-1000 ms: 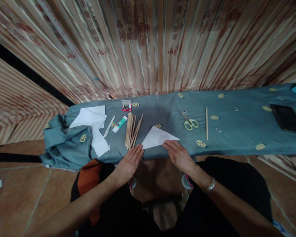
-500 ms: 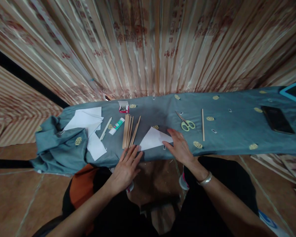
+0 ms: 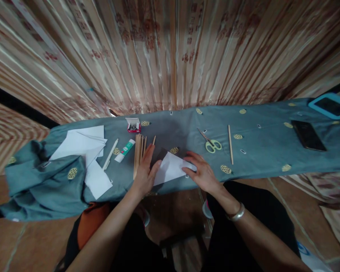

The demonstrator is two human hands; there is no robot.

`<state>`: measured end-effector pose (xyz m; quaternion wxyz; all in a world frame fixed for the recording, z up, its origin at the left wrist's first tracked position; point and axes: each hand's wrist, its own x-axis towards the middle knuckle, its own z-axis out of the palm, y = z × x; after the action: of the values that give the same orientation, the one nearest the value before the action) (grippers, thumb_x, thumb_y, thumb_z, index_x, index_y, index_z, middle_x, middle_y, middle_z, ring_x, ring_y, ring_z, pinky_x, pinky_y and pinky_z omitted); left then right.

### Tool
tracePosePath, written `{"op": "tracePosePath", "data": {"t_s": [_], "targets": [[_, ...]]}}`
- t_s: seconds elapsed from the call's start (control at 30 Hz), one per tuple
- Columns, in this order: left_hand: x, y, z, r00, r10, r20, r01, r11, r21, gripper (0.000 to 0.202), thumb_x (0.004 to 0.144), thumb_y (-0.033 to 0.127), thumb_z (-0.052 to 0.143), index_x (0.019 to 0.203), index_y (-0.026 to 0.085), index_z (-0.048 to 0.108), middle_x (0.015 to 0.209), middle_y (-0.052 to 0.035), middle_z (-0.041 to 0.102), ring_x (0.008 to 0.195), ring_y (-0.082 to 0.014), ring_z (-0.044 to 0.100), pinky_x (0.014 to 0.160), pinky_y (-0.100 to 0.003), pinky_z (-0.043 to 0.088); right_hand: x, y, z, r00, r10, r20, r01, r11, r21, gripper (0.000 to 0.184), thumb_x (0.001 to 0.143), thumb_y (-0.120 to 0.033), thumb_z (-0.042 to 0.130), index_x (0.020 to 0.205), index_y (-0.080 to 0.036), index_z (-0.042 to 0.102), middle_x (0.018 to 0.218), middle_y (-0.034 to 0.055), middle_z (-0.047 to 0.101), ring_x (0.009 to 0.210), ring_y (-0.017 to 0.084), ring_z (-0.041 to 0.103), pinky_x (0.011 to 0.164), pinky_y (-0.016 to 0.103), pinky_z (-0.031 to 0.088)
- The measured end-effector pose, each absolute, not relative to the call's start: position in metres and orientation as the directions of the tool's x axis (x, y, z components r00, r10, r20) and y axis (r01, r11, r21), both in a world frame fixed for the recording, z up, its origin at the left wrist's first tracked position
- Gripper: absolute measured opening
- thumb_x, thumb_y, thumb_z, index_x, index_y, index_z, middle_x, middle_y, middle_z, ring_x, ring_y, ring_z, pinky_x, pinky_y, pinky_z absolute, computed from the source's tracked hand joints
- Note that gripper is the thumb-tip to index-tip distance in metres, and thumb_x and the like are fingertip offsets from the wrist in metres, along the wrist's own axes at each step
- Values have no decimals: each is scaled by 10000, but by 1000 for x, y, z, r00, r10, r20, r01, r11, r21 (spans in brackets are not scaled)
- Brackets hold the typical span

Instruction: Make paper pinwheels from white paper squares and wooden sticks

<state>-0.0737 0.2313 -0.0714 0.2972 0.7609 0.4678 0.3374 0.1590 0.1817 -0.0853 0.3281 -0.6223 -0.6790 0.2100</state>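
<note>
A folded piece of white paper (image 3: 170,168), pointed at its right end, lies on the cloth between my hands. My left hand (image 3: 145,172) rests over the lower part of the wooden sticks (image 3: 137,151), its fingers extended and its thumb apart by the paper's left edge. One stick end (image 3: 154,139) shows beyond those fingertips; whether they grip it is hidden. My right hand (image 3: 202,173) is at the paper's pointed end, thumb and fingers apart with the tip between them. Green-handled scissors (image 3: 213,146) lie beyond that hand, and a single stick (image 3: 230,144) lies to their right.
On the left are white paper sheets (image 3: 95,132), a white pen (image 3: 110,154) and a glue stick (image 3: 125,151). A small red box (image 3: 134,126) of metal bits stands open behind the sticks. A phone (image 3: 308,135) and a blue-framed tablet (image 3: 333,105) lie at the right. Curtains (image 3: 170,56) hang behind.
My left hand has moved forward onto the sticks, covering part of them. My right hand's thumb and fingers have come closer around the paper's tip. The view has shifted slightly.
</note>
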Motion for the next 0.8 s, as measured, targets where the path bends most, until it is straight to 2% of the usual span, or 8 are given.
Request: {"op": "tracePosePath", "data": {"t_s": [0.13,0.23,0.37,0.53,0.7,0.73,0.8], "targets": [[-74,239,-69,285,945,159,476,-284,832,599,959,525,440,1455,189,429,1531,-142,438,1458,-275,336,1209,-496,235,154,183,-86,-14,988,157,644,129,-754,158,820,-231,633,958,-219,709,1319,110,633,1231,279,577,1064,481,436],[-74,244,-71,265,959,103,431,-214,877,589,941,544,453,1413,194,490,1499,-129,487,1430,-268,388,1205,-479,250,151,183,-82,21,991,130,562,96,-822,78,824,-241,619,822,-224,695,1274,96,660,1204,267,602,1052,469,444],[-75,249,-67,230,973,-27,300,-44,953,689,858,623,524,1369,160,543,1393,-149,594,1340,-290,507,1147,-461,353,155,182,-63,82,981,174,486,113,-867,99,844,-293,625,821,-230,699,1298,89,650,1208,263,607,1052,461,448],[-75,254,-51,212,975,-71,304,3,953,652,778,669,595,1189,172,692,1311,-129,660,1288,-316,550,1113,-461,382,160,178,-39,147,920,365,549,231,-804,114,892,-295,605,870,-231,696,1344,91,614,1247,259,582,1067,453,446],[-74,261,-46,65,993,-97,174,84,981,750,698,720,649,1218,181,679,1303,-133,664,1285,-324,552,1097,-457,400,161,176,-26,147,825,546,653,333,-680,95,918,-245,583,909,-231,677,1319,98,616,1262,267,565,1055,464,461],[-73,262,-46,48,991,-127,127,120,985,766,689,725,655,1230,183,671,1289,-133,672,1265,-320,569,1059,-446,443,162,175,-23,130,812,569,672,350,-652,91,921,-233,583,917,-234,673,1318,95,615,1256,266,568,1052,465,464],[-71,263,-44,81,970,-230,36,227,973,789,661,738,672,1217,179,673,1193,-134,717,1135,-311,652,888,-410,554,166,173,-19,94,795,599,696,378,-611,89,922,-209,584,937,-241,665,1320,89,613,1251,263,571,1042,465,475]]}}
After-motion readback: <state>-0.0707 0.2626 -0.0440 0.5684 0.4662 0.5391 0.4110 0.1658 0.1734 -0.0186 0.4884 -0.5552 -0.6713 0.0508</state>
